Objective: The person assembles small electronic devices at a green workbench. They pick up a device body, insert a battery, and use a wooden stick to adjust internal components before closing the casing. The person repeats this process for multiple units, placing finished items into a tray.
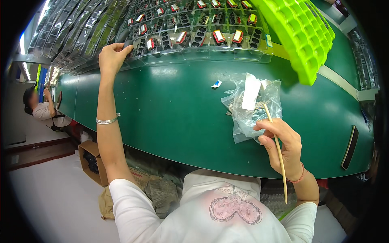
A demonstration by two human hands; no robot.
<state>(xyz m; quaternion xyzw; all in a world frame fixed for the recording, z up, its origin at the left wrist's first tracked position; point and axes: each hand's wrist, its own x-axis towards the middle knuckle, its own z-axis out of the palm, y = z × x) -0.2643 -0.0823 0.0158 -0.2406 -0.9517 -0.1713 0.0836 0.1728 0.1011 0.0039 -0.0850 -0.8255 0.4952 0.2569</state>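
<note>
My left hand (112, 60) is at the near left corner of a clear plastic tray (210, 54), thumb and fingers closed on its edge. In the tray's compartments sit several small red-and-black parts with pale tops (219, 36) and dark pieces with round openings (199, 37). My right hand (285, 143) grips a thin wooden stick (279, 156), which slants between the thumb and fingers. The stick's upper tip reaches over a clear plastic bag (240, 125) holding thin metal pieces, with a white paper strip (251, 92) on it.
Stacked clear trays (77, 32) stand at the far left. A bright green pocketed tray (302, 44) tilts at the upper right. On the green table (170, 117) lie a small paper scrap (217, 84) and a dark flat bar (349, 147). Another person (44, 109) sits at the left.
</note>
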